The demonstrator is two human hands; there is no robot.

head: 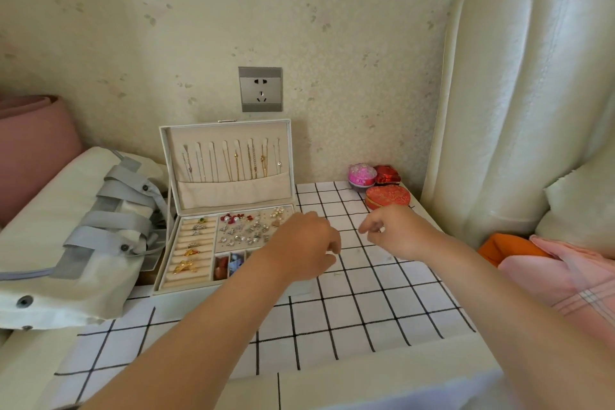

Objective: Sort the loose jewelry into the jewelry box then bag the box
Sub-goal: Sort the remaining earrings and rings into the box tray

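The white jewelry box (166,263) stands open on the checked tablecloth, its lid upright with necklaces (233,160) hanging inside. Rings (189,250) fill the left slots and earrings (243,230) the pad beside them. My left hand (299,246) hovers over the box's right side, fingers curled down; what they hold is hidden. Just right of the box, my right hand (396,230) pinches thumb and forefinger together on a small shiny piece (381,228). The cream and grey bag (83,243) lies left of the box.
Three small gift boxes (386,196), pink, red and orange, sit at the table's back right corner. A padded headboard (499,110) rises on the right, with pink and orange cloth (532,260) below it. A wall socket (260,89) is above the box.
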